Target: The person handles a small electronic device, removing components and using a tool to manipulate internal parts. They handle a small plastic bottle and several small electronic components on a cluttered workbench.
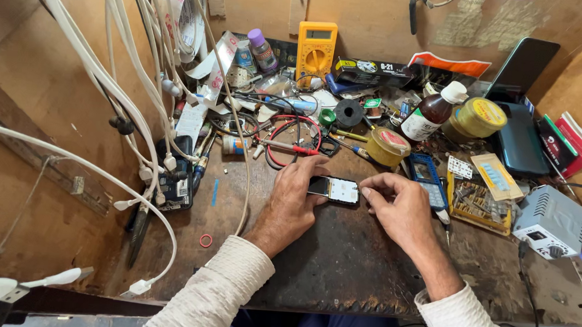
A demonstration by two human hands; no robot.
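Both hands (349,204) flanking small phone (334,189)

Worn wooden bench (338,267), glossy phone panel (333,189)

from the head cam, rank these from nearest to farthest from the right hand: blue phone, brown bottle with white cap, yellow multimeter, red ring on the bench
Measured from the right hand:
1. Blue phone, just beyond the hand, slightly to its right.
2. Brown bottle with white cap, farther back on the bench.
3. Yellow multimeter, against the back wall, and red ring, left near the left forearm: too close to call.
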